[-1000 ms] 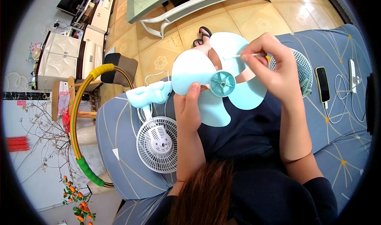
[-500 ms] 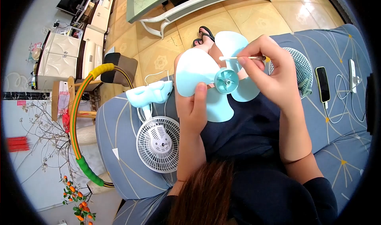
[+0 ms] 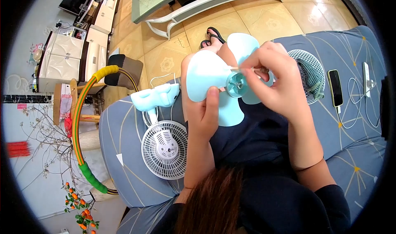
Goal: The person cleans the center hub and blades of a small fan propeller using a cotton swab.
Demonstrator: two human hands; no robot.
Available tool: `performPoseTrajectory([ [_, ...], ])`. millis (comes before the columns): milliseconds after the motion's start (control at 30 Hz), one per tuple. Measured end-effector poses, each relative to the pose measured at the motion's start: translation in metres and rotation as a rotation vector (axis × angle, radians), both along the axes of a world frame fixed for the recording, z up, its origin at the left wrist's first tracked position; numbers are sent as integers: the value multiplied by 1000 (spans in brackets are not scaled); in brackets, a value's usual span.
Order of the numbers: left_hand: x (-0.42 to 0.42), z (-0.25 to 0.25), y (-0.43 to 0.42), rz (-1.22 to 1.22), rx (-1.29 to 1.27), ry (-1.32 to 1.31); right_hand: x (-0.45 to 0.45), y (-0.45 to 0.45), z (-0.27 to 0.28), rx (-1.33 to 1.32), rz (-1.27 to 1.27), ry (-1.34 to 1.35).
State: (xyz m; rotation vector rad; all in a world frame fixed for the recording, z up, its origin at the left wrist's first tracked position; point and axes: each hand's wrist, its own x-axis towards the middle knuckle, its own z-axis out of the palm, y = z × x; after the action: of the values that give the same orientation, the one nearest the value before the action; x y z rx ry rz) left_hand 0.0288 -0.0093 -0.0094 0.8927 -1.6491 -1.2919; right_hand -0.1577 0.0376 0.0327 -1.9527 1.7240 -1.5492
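The left fingers point(image 3: 212, 97) grip a pale-blue, four-bladed, plastic-looking fan wheel point(image 3: 222, 78), its round hub point(image 3: 236, 85) just to their right. The right fingers point(image 3: 252, 65) pinch a thin, pale stick point(image 3: 234, 68) beside that hub. The wheel looks light, stiff and slick, best held where a blade point(image 3: 202, 75) meets the hub.

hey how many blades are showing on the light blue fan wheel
4 around the hub: left blade, top blade, bottom blade and right blade, the top and right ones partly hidden by the right hand.

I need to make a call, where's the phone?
In the head view, the phone lies on the couch at right, between the white mesh basket and the power strip.
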Motion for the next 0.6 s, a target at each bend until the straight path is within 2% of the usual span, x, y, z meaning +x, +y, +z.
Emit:
performPoseTrajectory([
  [100, -2, 2, 0, -7, -5, 11, 2, 3, 4, 86, 139, -74],
  [200, 0, 1, 0, -12, 10, 5, 3, -2, -3, 22, -46, -31],
  [400, 0, -4, 0, -7, -20, 7, 3, 1, 0, 72, 107, -74],
  [500, -2, 0, 0, -34, -26, 40, 5, -1, -3, 50, -67, -45],
  [600, -4, 1, 1, -37, -40, 51, 4, 1, 0, 53, 62, -65],
])
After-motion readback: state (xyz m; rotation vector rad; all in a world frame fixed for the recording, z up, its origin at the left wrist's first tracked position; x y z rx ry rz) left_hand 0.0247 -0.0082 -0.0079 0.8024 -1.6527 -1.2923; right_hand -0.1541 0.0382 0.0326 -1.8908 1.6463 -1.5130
